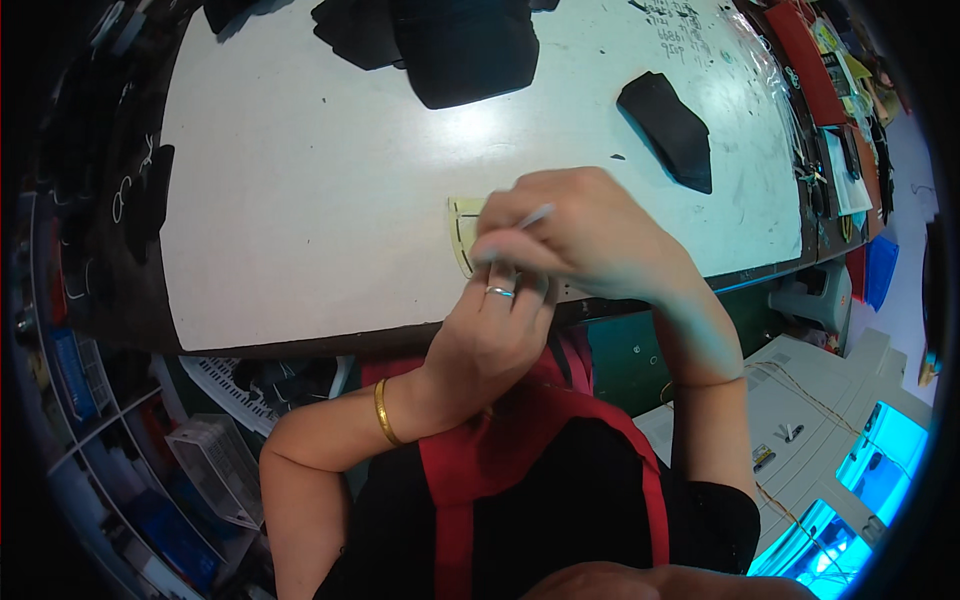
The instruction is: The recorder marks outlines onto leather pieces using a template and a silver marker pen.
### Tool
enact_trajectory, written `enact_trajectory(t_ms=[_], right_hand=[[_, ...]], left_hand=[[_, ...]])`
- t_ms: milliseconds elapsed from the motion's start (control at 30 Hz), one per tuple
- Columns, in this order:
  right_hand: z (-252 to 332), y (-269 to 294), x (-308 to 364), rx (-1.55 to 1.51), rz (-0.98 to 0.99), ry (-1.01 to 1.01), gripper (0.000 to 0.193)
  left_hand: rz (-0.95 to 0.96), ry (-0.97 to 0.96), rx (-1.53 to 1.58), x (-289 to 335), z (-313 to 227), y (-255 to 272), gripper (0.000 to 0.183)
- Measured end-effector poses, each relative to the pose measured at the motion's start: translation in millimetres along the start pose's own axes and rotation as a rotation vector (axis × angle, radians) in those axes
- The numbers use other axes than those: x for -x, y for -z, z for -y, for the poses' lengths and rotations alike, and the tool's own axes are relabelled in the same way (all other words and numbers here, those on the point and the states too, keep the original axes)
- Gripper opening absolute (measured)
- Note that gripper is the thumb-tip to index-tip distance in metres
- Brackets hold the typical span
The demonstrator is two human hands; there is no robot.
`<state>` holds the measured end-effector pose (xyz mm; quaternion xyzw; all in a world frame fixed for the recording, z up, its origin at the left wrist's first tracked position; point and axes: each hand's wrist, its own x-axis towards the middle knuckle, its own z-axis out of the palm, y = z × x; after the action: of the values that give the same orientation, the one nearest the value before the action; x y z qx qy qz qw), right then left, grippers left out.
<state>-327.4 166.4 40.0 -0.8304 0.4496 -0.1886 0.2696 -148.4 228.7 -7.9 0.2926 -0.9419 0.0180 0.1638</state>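
Observation:
At the near edge of the white table, my two hands meet over a pale yellow flat piece (459,235) with dark slots or dashes along its curved edge. My right hand (580,225) is closed on a thin whitish pen-like stick (540,215), one end poking out above the thumb. Just below it, my left hand (495,325), with a silver ring and a gold bracelet, has its fingers bent and pressed together. Those fingertips are partly hidden under the right hand, and what they pinch cannot be made out. Most of the yellow piece is covered by my hands.
Black fabric pieces (465,50) lie at the table's far side, another black piece (670,130) to the right. A red box (805,60) and clutter line the right edge. Black items with white cord (150,200) sit left. A white plastic basket (220,465) stands below the table.

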Motion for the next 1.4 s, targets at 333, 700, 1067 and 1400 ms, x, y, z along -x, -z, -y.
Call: enact_trajectory(t_ms=[333, 700, 1067, 1400], right_hand=[[-11.0, -7.9, -9.4, 0.278, -0.194, 0.181, 0.021], [-3.1, -11.0, 66.7, 0.443, -0.447, -0.088, 0.019], [-29.1, -6.3, 40.0, 0.093, -0.239, -0.336, 0.018], [-107.1, 58.4, 93.6, 0.072, -0.86, -0.496, 0.02]], left_hand=[[-0.019, -0.014, 0.006, -7.0, 3.6, 2.4, 0.038], [-0.024, 0.009, -0.052, -14.9, 5.5, -1.0, 0.033], [-0.102, -0.016, 0.038, -16.4, 24.0, -1.0, 0.026], [-0.069, 0.099, 0.15, -53.9, 98.2, -3.0, 0.033]])
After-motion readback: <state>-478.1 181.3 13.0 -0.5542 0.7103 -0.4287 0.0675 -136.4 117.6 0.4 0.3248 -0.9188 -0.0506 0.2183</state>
